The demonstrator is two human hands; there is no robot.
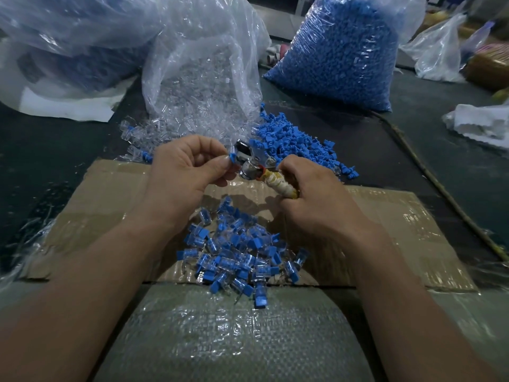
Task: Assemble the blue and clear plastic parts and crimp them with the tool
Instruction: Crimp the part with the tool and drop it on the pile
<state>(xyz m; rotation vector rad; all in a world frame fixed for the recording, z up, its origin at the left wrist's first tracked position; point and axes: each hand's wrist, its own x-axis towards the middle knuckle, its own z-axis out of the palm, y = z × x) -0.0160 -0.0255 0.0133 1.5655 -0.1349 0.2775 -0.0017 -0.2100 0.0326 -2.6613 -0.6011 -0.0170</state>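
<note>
Over cardboard (385,216): left hand (181,172) on part (232,158), right hand (316,194) around tool (253,168)

The tool (249,168) has a polished, mirror-bright metal head. Its handle, gripped by the right hand (316,199), is wound in rough yellowish-white wrapping. The blue part (232,158) pinched by the left hand (187,166) is matt plastic, like the loose blue pile (297,139). The clear parts (154,128) are glossy, glassy plastic. The bags (203,64) are thin, crinkled plastic film. The cardboard (385,216) is matt brown with shiny tape strips. The woven sack (220,326) shows a coarse weave under glossy film. The counter (55,150) is dark and matt.
</note>
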